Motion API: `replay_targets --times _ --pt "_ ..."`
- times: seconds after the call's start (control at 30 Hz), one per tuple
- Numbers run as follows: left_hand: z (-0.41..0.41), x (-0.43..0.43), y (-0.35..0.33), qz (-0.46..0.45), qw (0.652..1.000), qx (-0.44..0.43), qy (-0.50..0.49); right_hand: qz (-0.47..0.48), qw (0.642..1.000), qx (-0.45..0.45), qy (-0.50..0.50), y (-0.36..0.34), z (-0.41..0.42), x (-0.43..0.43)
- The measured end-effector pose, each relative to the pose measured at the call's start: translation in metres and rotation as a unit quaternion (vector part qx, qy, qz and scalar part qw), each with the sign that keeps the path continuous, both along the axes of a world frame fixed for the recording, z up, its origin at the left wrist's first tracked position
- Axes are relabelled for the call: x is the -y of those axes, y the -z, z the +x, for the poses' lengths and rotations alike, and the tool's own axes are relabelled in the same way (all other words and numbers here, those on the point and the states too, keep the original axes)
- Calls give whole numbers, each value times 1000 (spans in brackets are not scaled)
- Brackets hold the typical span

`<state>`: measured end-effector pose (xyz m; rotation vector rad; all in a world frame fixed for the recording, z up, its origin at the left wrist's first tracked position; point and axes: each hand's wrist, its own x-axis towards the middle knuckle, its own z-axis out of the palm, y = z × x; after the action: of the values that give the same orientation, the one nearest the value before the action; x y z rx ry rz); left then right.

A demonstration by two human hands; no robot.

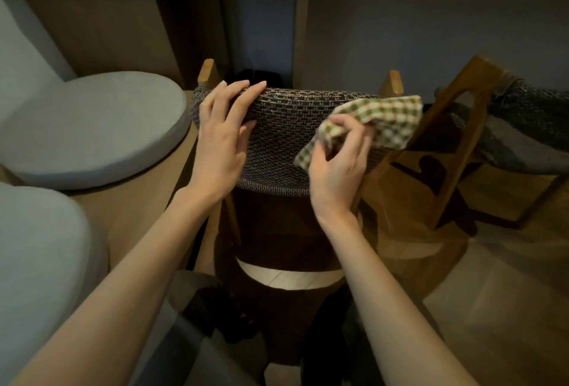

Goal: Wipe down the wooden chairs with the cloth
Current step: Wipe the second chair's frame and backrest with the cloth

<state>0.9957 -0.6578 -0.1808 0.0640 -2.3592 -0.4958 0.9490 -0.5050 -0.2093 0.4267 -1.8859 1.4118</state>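
Cloth [378, 120] pinched in right hand [338, 167], left hand [221, 139] open, flat on chair [286, 127]: wipe wooden post [392, 83] with even pressure.

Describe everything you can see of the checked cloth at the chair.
The cloth is a small woven fabric, checked in green, white and a reddish tone. It is crumpled, not folded flat. The right hand pinches its lower left part. The rest fans up and to the right and lies against the right end of the chair's woven backrest, just below the wooden post there.
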Motion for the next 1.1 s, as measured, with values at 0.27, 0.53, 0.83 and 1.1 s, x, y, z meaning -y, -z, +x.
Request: replay_targets --times 0.27,0.53,0.83,1.1 --pt "1 9 3 -20 1000 -3 4 27 995 -21 -92 7 -8 -13" --pt "-1 6 6 -11 1000 -4 -2 267 957 55 -103 7 -4 1" --pt "-1 3 5 9 1000 -6 3 -20 997 21 -72 -12 -11 -21" --pt "3 0 0 30 999 19 11 177 943 135 -248 4 -1 -12"
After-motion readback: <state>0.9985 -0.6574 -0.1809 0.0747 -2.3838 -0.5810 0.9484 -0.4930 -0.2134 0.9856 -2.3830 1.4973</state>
